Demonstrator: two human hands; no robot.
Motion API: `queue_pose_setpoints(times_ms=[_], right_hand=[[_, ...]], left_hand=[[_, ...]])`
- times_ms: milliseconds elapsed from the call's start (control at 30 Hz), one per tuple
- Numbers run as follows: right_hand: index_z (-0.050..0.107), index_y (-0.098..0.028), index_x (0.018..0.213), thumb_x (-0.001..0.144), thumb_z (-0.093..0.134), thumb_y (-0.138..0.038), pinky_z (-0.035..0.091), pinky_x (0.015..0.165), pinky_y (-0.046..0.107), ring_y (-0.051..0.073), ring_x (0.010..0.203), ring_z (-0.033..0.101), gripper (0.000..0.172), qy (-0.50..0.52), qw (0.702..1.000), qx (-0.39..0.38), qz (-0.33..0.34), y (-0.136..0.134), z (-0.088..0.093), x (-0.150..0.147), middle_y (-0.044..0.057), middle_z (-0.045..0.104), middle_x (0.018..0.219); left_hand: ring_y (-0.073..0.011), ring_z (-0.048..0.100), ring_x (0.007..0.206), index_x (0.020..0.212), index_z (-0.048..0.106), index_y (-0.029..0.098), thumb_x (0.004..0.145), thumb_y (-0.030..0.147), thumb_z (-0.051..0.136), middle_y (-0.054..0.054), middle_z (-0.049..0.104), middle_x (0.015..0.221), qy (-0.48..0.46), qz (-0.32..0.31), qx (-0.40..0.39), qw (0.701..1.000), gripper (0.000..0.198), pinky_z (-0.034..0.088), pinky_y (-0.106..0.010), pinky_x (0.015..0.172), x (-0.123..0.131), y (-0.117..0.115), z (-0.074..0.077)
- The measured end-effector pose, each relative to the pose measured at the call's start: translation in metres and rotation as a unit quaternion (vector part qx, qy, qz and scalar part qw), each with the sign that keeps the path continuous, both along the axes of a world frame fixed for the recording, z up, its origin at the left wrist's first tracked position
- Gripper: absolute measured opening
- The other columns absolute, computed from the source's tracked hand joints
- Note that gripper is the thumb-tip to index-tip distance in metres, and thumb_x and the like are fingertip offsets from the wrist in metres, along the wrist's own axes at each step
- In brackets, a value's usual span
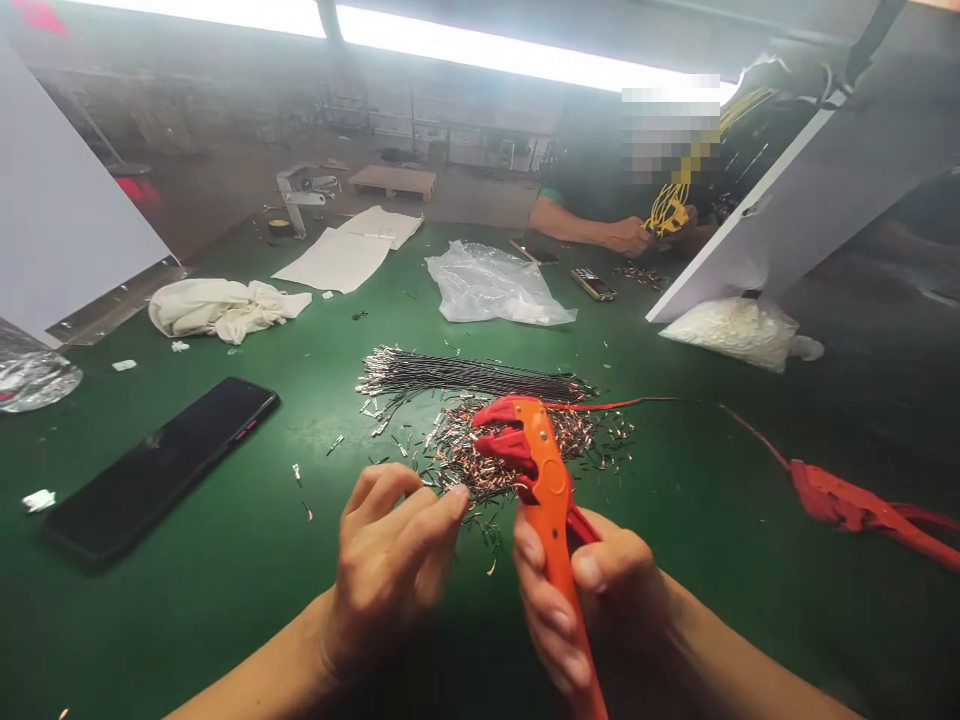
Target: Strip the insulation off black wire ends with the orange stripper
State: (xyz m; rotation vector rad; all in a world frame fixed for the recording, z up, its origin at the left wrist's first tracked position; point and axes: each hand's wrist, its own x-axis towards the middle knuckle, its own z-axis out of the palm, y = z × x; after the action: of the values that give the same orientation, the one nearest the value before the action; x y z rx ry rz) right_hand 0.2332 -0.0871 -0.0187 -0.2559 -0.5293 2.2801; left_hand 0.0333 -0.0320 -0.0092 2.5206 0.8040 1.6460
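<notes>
My right hand [600, 590] is wrapped round the orange handle of a wire stripper [553, 480], with its red jaws up and parted. No wire shows between those jaws. Left of it, my left hand [397, 560] is closed, fingers curled and thumb against the index finger; whatever it may hold is hidden. Beyond both hands lies a heap of short wire offcuts and small metal terminals [465, 450], partly covered by the stripper's head. Behind the heap, a bundle of black wires [465, 375] lies crosswise, with metal terminals at its left end and copper showing at its right.
A black phone [165, 465] lies at left, below a crumpled cloth [225, 308]. Paper sheets [352, 245] and a clear plastic bag [495, 285] lie farther back. At right are a second red-orange tool [855, 500] and a white bag [739, 330]. Opposite, another person's hand [630, 237] holds yellow wires [667, 210].
</notes>
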Motion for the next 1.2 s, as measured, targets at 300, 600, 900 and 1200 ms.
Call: queue_pose_setpoints(times_ms=[300,600,900,1200], right_hand=[[0.055,-0.014,0.09,0.072,0.073,-0.033,0.054,0.043,0.023,0.012,0.043,0.06,0.032,0.002,0.999,-0.03,0.037,-0.008,-0.001,-0.013,-0.001,0.061,0.058],[0.056,-0.014,0.088,0.078,0.062,-0.026,0.049,0.036,0.017,0.008,0.035,0.053,0.017,0.048,0.999,-0.001,-0.003,-0.011,-0.007,-0.015,-0.003,0.057,0.052],[0.059,-0.011,0.095,0.073,0.065,-0.038,0.05,0.046,0.024,0.014,0.046,0.062,0.035,0.061,0.996,-0.033,0.057,-0.005,0.001,-0.008,0.003,0.065,0.063],[0.055,-0.013,0.085,0.069,0.07,-0.039,0.044,0.039,0.019,0.011,0.037,0.054,0.035,-0.027,0.997,-0.059,0.039,-0.009,0.003,-0.01,0.001,0.061,0.053]], left_hand=[[-0.0145,0.046,0.063,0.103,0.06,0.015,0.082,-0.001,0.06,0.003,0.055,0.057,0.032,-0.024,-0.033,0.999,0.027,0.036,-0.03,0.066,0.01,-0.006,-0.007],[-0.0175,0.056,0.067,0.1,0.06,0.012,0.085,0.002,0.056,-0.004,0.067,0.065,0.057,-0.037,-0.008,0.998,0.018,0.039,-0.032,0.065,0.01,-0.006,-0.001],[-0.0186,0.059,0.072,0.099,0.061,0.013,0.088,0.007,0.054,-0.004,0.068,0.066,0.089,-0.011,0.026,0.996,0.015,0.041,-0.035,0.071,0.009,-0.002,-0.003],[-0.0179,0.059,0.07,0.096,0.063,0.015,0.092,0.012,0.049,-0.003,0.065,0.064,0.112,-0.004,0.055,0.992,0.015,0.04,-0.035,0.074,0.007,-0.003,-0.004]])
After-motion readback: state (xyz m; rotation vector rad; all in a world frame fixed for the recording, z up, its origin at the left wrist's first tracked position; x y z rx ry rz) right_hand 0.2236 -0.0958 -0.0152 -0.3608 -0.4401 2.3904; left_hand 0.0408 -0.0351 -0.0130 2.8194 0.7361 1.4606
